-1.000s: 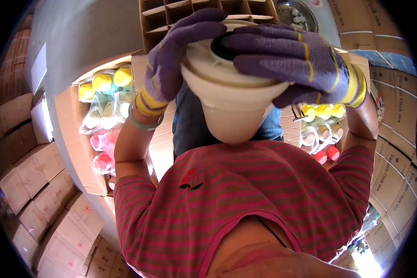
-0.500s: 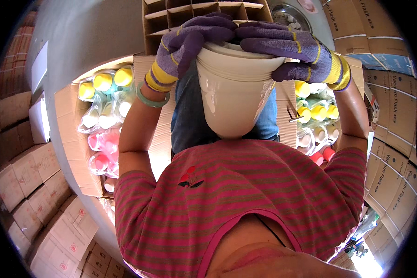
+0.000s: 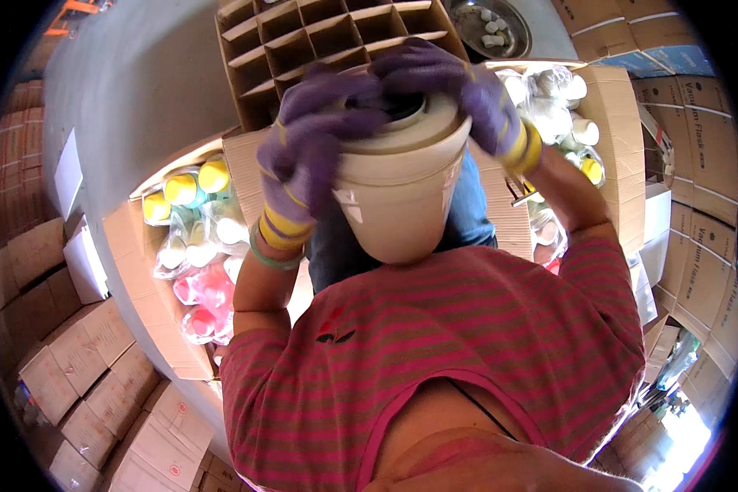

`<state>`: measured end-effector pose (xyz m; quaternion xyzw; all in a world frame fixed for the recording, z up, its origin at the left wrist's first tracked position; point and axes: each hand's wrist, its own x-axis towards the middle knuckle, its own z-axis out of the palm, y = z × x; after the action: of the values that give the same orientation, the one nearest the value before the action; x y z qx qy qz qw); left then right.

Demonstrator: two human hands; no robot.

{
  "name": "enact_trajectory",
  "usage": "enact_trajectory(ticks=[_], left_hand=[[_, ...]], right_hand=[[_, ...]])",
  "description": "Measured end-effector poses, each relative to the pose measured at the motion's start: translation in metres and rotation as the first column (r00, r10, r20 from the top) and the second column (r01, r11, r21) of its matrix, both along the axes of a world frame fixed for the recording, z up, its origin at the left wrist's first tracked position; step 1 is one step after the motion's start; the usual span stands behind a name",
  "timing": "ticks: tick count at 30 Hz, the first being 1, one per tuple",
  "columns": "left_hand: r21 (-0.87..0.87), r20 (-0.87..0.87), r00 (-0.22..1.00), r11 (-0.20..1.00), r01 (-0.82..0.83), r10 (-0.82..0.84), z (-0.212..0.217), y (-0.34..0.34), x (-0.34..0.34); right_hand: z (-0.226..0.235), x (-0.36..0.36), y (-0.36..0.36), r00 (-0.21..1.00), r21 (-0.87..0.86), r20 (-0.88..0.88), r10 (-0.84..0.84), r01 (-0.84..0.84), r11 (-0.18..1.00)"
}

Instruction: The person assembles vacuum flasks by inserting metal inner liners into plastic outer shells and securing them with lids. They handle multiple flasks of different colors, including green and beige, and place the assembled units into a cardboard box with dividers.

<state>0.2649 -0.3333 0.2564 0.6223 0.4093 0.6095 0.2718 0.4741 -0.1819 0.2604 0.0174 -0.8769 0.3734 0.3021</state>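
Observation:
A cream-white, pail-shaped vessel [image 3: 398, 201] stands tilted between my hands, its rounded lower end close to my striped shirt. It has ridges below the rim and a dark round opening [image 3: 403, 107] in its top. My left hand [image 3: 320, 135], in a purple glove with a yellow cuff, is curled against the left side of the rim, its fingers near the opening. On the far right of the rim, my right hand [image 3: 451, 86], gloved alike, has its fingers bent over the top edge. Both gloves are smeared by motion, so single fingertips are hard to make out.
Beyond the vessel lies a divided cardboard box [image 3: 328, 37]. Open cartons hold bagged, coloured-cap bottles at left [image 3: 193, 193] and pale-capped ones at right [image 3: 553, 102]. A round metal basin [image 3: 496, 33] holds small pale pieces. Stacked cartons [image 3: 82, 353] line both sides.
Both hands have moved from lying across the vessel's top to its rim, baring the dark opening. The vessel has shifted slightly left and tilted. The whole view has turned a little.

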Motion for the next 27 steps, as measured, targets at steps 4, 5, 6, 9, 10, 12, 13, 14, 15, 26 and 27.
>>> enact_trajectory(ticks=[4,5,6,9,10,12,13,14,15,26,27], left_hand=[[-0.155,-0.075,0.983,0.971,-0.179,0.169,-0.039,0.017,-0.029],[-0.097,-0.026,0.986,0.981,-0.168,0.166,-0.022,0.016,-0.023],[-0.029,0.017,0.986,0.986,-0.165,0.165,-0.004,0.016,-0.018],[-0.108,-0.384,0.923,0.994,-0.016,-0.027,0.024,0.012,-0.020],[-0.118,-0.269,0.962,0.989,-0.088,0.053,0.002,0.019,-0.026],[-0.163,-0.163,0.978,0.974,-0.156,0.129,-0.012,0.021,-0.033],[-0.198,-0.213,0.972,0.970,-0.143,0.100,-0.001,0.017,-0.030],[-0.235,-0.274,0.959,0.961,-0.143,0.075,0.011,0.008,-0.026],[-0.261,-0.341,0.939,0.955,-0.139,0.043,0.023,0.003,-0.025],[-0.476,-0.042,0.987,0.866,-0.155,0.154,0.001,0.022,-0.026],[-0.509,0.005,0.982,0.846,-0.160,0.189,-0.004,0.015,-0.027]], right_hand=[[0.010,0.022,-0.046,0.962,-0.712,0.248,-0.113,0.260,0.652],[0.008,0.021,-0.039,0.972,-0.783,0.196,-0.127,0.233,0.577],[0.005,0.018,-0.030,0.980,-0.783,0.147,-0.137,0.200,0.589],[0.001,0.006,-0.006,0.998,-0.188,0.025,-0.061,0.064,0.980],[0.005,0.000,-0.003,1.000,0.042,-0.015,-0.009,0.010,0.999],[-0.004,-0.004,0.004,0.992,-0.002,0.104,-0.072,0.072,0.997],[-0.005,-0.005,0.011,0.976,0.002,0.167,-0.137,0.139,0.990],[-0.007,-0.001,0.009,0.953,-0.024,0.244,-0.180,0.191,0.981],[-0.006,0.000,0.010,0.974,-0.031,0.183,-0.133,0.141,0.990],[0.001,-0.004,-0.009,0.997,-0.036,-0.048,0.057,-0.059,0.998],[-0.002,-0.001,-0.008,1.000,-0.049,-0.009,0.016,-0.017,0.999]])
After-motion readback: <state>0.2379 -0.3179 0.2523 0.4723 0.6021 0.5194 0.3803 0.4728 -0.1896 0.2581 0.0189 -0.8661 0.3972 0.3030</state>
